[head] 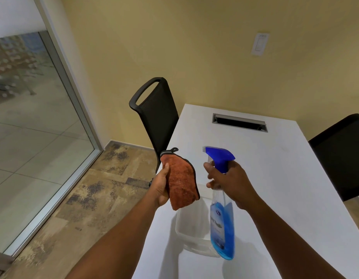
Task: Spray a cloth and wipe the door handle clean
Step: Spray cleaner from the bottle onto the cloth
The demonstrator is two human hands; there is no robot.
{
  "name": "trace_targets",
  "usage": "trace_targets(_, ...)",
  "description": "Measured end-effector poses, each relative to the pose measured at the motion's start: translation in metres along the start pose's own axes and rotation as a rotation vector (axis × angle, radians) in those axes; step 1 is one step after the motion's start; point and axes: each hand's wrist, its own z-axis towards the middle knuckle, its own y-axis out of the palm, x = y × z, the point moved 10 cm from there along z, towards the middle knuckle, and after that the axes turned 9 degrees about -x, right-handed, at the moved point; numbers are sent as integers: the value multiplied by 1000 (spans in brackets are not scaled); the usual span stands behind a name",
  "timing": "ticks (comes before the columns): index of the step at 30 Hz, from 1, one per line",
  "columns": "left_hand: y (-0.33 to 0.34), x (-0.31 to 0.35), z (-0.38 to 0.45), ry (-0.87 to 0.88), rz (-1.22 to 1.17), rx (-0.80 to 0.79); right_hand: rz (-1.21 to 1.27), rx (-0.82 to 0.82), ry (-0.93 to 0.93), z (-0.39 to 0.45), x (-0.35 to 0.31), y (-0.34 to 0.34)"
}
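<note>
Clear tub [191,228] perhaps, white table [275,168], black chair [156,117]

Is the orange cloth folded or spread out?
Folded. The left hand grips the cloth bunched into a narrow doubled pad, its black edging curving along one side.

Rust-orange cloth [181,185], blue-headed spray bottle [221,208], white table [275,178], black chair [154,115]

One cloth [181,181], one spray bottle [222,218], two chairs [156,117] [342,156], one table [275,158], one clear tub [191,228].
</note>
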Motion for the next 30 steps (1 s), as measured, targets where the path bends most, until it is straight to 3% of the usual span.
trace_targets(17,-25,20,-8,59,-54,107,252,-207,48,40,44,14)
trace_targets(25,-26,23,-10,85,-58,109,320,-123,241,72,103,8)
trace_targets(30,-28,18,-10,84,-59,131,282,-118,266,78,125,14)
